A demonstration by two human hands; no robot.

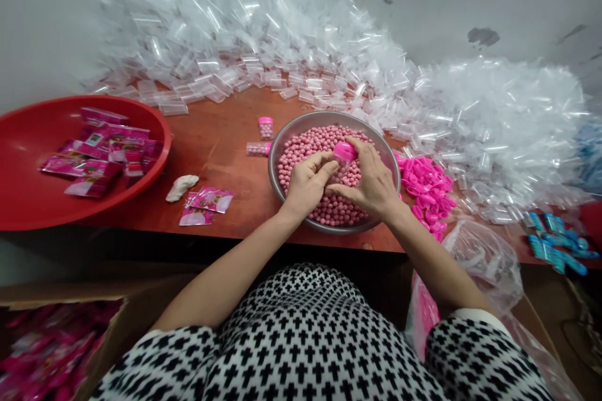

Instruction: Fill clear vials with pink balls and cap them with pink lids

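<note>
Over a metal bowl [273, 166] of pink candy balls [305, 144], both hands are on one small clear plastic tube [339, 169] with a pink cap [345, 151] at its top. My left hand [306, 185] pinches the tube between thumb and fingers from the left. Curled round it from the right, my right hand [375, 183] has its fingertips against the cap and its thumb lower down. Fingers partly hide the tube, so how full it is cannot be made out. Two capped tubes, one upright [266, 128] and one lying down [258, 148], are left of the bowl.
Clear empty tubes [291, 37] are heaped along the wall. Loose pink caps [427, 191] lie right of the bowl, near a plastic bag [486, 257] and blue pieces [559, 241]. Leftward are pink packets [205, 203], a whitish lump [182, 188] and a red basin [28, 207] holding packets.
</note>
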